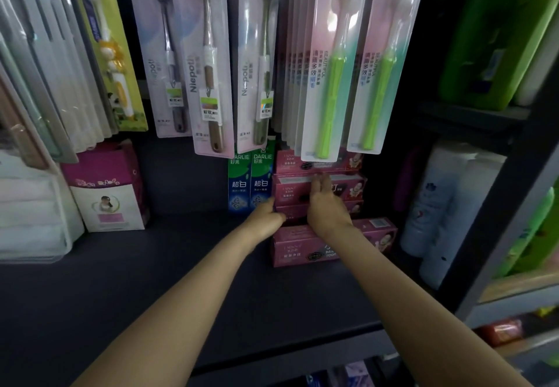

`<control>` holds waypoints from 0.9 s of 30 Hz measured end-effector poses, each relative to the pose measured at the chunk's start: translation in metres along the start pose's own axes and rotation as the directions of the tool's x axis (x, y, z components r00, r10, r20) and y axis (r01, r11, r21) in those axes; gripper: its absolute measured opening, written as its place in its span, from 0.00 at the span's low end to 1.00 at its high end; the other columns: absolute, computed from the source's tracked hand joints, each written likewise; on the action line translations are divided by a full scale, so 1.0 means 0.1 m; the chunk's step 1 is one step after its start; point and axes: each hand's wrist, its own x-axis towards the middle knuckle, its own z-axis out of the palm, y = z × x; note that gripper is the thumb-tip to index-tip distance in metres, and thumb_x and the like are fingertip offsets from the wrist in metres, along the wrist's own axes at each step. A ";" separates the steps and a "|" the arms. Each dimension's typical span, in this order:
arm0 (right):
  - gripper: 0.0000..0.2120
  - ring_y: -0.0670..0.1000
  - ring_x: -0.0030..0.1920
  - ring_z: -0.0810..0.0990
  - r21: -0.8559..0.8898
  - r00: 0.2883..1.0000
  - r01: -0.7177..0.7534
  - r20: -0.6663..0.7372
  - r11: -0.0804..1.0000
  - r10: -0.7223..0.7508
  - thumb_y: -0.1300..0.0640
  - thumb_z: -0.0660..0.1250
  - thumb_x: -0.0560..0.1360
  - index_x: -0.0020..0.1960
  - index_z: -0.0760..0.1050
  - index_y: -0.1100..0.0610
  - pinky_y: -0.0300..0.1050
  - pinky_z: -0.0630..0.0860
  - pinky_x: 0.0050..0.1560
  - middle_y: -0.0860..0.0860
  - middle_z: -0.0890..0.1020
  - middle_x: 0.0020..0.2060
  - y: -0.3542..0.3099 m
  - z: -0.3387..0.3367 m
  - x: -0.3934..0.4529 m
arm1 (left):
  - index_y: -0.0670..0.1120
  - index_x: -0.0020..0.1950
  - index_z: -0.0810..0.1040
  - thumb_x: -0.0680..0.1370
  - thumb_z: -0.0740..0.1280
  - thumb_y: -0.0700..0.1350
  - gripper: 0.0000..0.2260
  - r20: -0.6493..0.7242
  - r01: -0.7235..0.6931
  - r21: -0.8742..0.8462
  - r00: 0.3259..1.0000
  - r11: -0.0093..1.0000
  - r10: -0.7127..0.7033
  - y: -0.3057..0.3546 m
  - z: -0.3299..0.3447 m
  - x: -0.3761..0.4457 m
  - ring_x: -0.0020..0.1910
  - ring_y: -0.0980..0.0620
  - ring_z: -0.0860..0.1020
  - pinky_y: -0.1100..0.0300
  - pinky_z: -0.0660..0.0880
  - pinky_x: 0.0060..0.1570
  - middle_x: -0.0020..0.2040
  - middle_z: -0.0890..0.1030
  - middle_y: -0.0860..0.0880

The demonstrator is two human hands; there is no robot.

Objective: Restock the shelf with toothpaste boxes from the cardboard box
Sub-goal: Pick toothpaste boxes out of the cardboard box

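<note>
Centrally, both hands are squaring the pink toothpaste stack (320,188) on the shelf (181,265): left hand (266,215) curling round its end, right hand (325,202) pressing flat; pushing evenly should avoid toppling.

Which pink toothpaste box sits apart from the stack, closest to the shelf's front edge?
The lone pink box lying flat under the right forearm. The other pink boxes are stacked behind it, where both hands are.

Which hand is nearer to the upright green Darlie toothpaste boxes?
Left. The left hand sits at the left end of the pink toothpaste stack, right beside the base of the green Darlie boxes. The right hand lies flat on the stack's front, farther right.
</note>
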 end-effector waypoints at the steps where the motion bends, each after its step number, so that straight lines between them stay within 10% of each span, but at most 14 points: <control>1: 0.31 0.63 0.59 0.76 0.032 0.999 0.017 -0.046 0.999 -0.015 0.68 0.58 0.75 0.75 0.50 0.63 0.51 0.75 0.50 0.60 0.50 0.75 -0.02 -0.02 -0.07 | 0.45 0.66 0.69 0.79 0.57 0.37 0.16 -0.050 -0.009 0.008 0.999 1.000 0.009 0.02 0.01 -0.03 0.56 0.51 0.72 0.65 0.70 0.47 0.60 0.73 0.51; 4: 0.21 0.64 0.52 0.78 0.108 0.942 0.246 -0.263 0.963 -0.211 0.67 0.60 0.74 0.66 0.65 0.65 0.54 0.77 0.42 0.61 0.64 0.69 -0.14 -0.02 -0.43 | 0.45 0.65 0.68 0.79 0.56 0.37 0.14 -0.296 -0.063 0.089 0.951 0.994 0.087 0.05 -0.04 -0.25 0.54 0.50 0.71 0.70 0.65 0.37 0.55 0.71 0.48; 7: 0.15 0.59 0.49 0.79 0.198 0.773 0.581 -0.440 0.790 -0.458 0.67 0.59 0.73 0.59 0.73 0.66 0.50 0.78 0.43 0.60 0.75 0.57 -0.37 0.04 -1.01 | 0.40 0.64 0.70 0.77 0.58 0.33 0.16 -0.439 -0.254 0.187 0.843 0.949 0.312 -0.10 -0.18 -0.81 0.58 0.52 0.75 0.71 0.68 0.52 0.60 0.74 0.45; 12: 0.11 0.59 0.46 0.80 0.409 0.654 0.755 -0.401 0.513 -0.642 0.70 0.58 0.74 0.50 0.77 0.67 0.50 0.77 0.47 0.59 0.80 0.47 -0.67 0.44 -2.19 | 0.38 0.56 0.73 0.72 0.57 0.31 0.14 -0.330 -0.419 0.387 0.769 0.822 0.547 -0.99 -0.20 -2.34 0.49 0.52 0.76 0.65 0.71 0.52 0.51 0.75 0.46; 17: 0.09 0.46 0.39 0.79 0.439 0.395 0.810 0.082 0.389 -0.915 0.59 0.62 0.72 0.49 0.78 0.52 0.39 0.74 0.29 0.47 0.81 0.43 -0.93 1.42 -3.29 | 0.46 0.57 0.71 0.73 0.56 0.40 0.13 -0.158 -0.074 0.544 0.969 0.836 0.189 -2.44 -0.03 -3.69 0.53 0.51 0.73 0.62 0.69 0.54 0.54 0.75 0.48; 19: 0.11 0.45 0.48 0.79 0.396 0.331 0.793 0.357 0.463 -0.873 0.57 0.64 0.73 0.54 0.79 0.52 0.38 0.75 0.37 0.47 0.80 0.51 -1.00 1.89 -3.60 | 0.45 0.56 0.74 0.72 0.59 0.40 0.13 -0.125 0.115 0.575 0.991 0.810 -0.052 -2.95 -0.01 -4.03 0.48 0.49 0.76 0.60 0.73 0.46 0.50 0.78 0.45; 22: 0.16 0.54 0.62 0.70 0.474 0.151 0.698 0.635 0.536 -0.758 0.65 0.55 0.79 0.66 0.68 0.59 0.45 0.70 0.54 0.54 0.72 0.61 -1.10 2.47 -3.95 | 0.43 0.59 0.76 0.72 0.64 0.37 0.15 -0.107 0.374 0.616 0.912 0.693 -0.397 -3.54 -0.01 -4.43 0.47 0.40 0.79 0.53 0.77 0.42 0.54 0.78 0.41; 27: 0.14 0.58 0.55 0.73 0.521 0.019 0.617 0.739 0.589 -0.674 0.66 0.56 0.78 0.62 0.72 0.63 0.49 0.70 0.50 0.59 0.75 0.56 -1.42 2.98 -4.50 | 0.44 0.70 0.65 0.78 0.60 0.42 0.20 -0.063 0.509 0.676 0.760 0.532 -0.647 -4.06 0.06 -5.00 0.62 0.43 0.71 0.52 0.68 0.59 0.67 0.69 0.43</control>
